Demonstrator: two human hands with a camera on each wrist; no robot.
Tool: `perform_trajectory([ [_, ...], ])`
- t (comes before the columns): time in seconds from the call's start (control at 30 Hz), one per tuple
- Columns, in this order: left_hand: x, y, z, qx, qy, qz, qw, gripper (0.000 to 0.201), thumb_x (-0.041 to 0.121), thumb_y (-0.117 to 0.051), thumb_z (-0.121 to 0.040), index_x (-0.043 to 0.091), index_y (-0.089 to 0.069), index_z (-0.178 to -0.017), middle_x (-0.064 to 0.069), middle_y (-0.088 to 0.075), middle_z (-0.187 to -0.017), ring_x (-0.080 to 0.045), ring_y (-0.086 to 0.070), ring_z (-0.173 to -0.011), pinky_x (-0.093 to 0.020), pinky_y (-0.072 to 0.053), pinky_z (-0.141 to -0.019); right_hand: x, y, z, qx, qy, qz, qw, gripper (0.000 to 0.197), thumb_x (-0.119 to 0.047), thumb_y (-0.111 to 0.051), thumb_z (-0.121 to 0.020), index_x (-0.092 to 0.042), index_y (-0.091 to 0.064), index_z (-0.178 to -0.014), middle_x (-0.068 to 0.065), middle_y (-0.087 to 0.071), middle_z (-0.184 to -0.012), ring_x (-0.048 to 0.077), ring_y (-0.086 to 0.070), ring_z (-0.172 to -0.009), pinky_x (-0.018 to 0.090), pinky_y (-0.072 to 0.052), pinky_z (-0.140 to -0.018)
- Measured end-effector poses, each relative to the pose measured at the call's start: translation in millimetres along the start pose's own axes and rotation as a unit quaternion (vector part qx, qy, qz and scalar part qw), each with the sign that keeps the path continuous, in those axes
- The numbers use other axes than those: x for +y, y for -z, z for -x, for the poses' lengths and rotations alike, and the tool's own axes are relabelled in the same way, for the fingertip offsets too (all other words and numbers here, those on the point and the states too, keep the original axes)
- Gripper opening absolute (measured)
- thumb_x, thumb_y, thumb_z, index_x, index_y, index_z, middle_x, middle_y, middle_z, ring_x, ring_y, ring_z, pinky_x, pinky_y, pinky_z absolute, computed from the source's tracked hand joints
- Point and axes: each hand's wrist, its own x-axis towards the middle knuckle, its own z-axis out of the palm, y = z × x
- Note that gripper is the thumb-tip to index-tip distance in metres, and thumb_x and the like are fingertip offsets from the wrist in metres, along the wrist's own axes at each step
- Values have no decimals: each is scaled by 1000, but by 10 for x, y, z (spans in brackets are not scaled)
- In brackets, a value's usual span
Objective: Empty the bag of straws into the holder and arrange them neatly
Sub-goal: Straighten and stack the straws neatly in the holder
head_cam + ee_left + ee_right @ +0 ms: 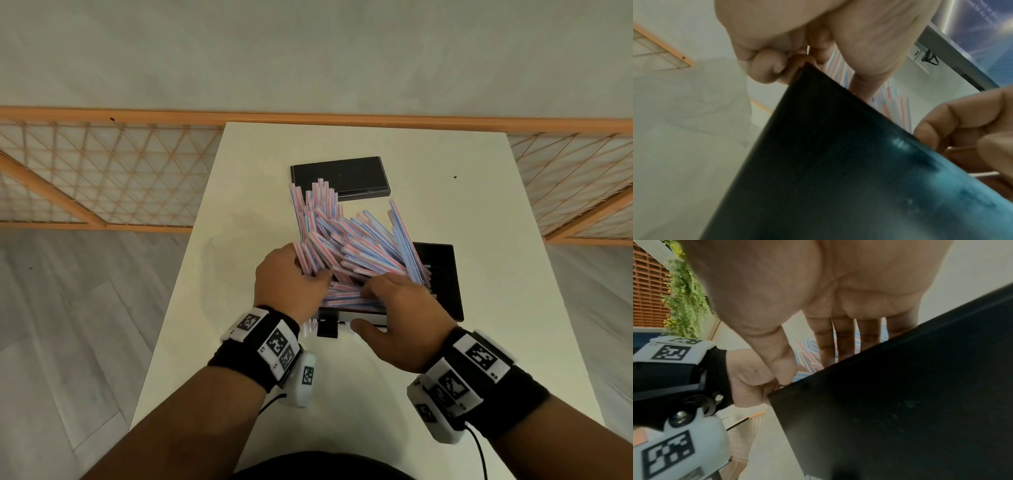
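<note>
Your left hand [291, 282] is gripping the straws [346, 246] piled in the holder [442, 274]; your right hand [399, 318] is lying flat-fingered on them.

A white table [239, 192] stands on pale grey wood-plank flooring [68, 308], its far edge against a plain off-white wall [308, 51]. Along the wall's foot runs an orange wooden-framed lattice screen [102, 171] with diamond-patterned panels. The right wrist view shows a slatted brown panel [647, 288] and hanging green foliage [686, 293].
</note>
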Motion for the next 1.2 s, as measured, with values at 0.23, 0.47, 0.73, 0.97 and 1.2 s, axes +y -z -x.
perform_trajectory([
  [0.23,66,50,-54,-3,-37,-35,999,21,21,-67,-82,7,-59,-68,-6,-62,-64,-27,-59,-63,-25,-40,-55,-18,-4,-51,2,13,6,1000,44,-54,-63,-78,-22,-59,-108,-4,-59,-103,17,-56,-94,33,-49,-82],
  [0.47,100,205,-69,-12,-51,-28,998,36,18,-66,-87,11,-45,-58,-9,-55,-59,-26,-48,-56,-24,-33,-52,-17,37,-86,12,17,-2,1000,42,-51,-66,-80,-22,-59,-109,-5,-59,-105,17,-56,-95,31,-49,-84],
  [0.73,296,480,-124,15,-99,-5,995,18,18,-70,-78,3,-67,-69,-7,-65,-63,-26,-61,-64,-35,-49,-64,-34,99,-147,54,30,-34,997,37,-45,-72,-79,-22,-62,-107,-5,-61,-104,17,-59,-94,31,-49,-82],
  [0.97,599,791,-19,44,-197,4,979,18,24,-69,-70,11,-64,-58,2,-58,-50,-15,-60,-62,-20,-44,-51,-87,219,-140,142,72,-64,985,28,-36,-76,-78,-20,-61,-96,-10,-57,-88,9,-53,-79,24,-43,-70],
  [1.2,1077,1108,191,28,-302,42,952,15,27,-69,-73,13,-69,-67,12,-56,-51,-8,-55,-48,-7,-34,-46,-454,504,-248,178,115,-131,969,42,-56,-71,-68,-36,-54,-101,-24,-58,-91,-4,-57,-84,11,-43,-71],
])
